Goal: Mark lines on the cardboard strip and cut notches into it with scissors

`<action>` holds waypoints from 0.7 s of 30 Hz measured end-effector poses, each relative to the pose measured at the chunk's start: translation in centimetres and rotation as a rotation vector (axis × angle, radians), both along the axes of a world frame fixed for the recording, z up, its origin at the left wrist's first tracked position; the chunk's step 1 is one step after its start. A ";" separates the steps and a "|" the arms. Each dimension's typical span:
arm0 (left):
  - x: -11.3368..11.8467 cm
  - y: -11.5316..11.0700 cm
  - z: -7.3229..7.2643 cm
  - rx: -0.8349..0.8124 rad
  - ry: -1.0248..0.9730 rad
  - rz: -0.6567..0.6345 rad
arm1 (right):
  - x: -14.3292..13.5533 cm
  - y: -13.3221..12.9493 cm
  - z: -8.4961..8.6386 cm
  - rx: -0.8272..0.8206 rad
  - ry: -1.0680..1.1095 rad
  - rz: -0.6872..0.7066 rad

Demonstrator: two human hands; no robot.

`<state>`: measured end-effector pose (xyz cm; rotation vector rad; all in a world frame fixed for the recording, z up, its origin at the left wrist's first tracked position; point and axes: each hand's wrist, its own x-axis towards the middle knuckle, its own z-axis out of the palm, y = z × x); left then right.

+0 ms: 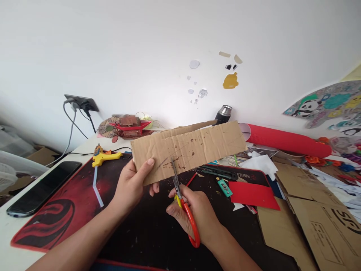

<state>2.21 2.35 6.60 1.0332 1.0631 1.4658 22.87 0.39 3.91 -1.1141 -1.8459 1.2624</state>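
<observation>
A long strip of brown cardboard [208, 146] with dark marks and pencil lines is held up over the desk mat. My left hand [132, 182] grips its left end, thumb on the front face and fingers behind. In my right hand [194, 212] are scissors [192, 226] with red and yellow handles. Their blades point up at the strip's lower edge, one blade lying over its front face; whether the other is behind the cardboard is hidden.
Left on the red and black mat [135, 241] lie a yellow glue gun [105, 158] and a black phone [43, 188]. Behind stand a flask [224, 114] and a red roll [287, 141]. Red paper [254, 195], a cutter [218, 172] and cardboard sheets [318, 218] lie right.
</observation>
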 end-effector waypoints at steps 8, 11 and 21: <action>-0.2 -0.1 0.2 0.020 0.070 -0.024 | -0.1 0.3 -0.2 0.022 -0.053 -0.002; -0.3 -0.2 0.3 -0.001 0.073 -0.065 | -0.1 0.1 -0.5 0.063 -0.099 -0.017; -0.2 -0.3 0.8 -0.025 0.162 -0.100 | -0.1 0.0 -0.3 0.075 -0.160 -0.037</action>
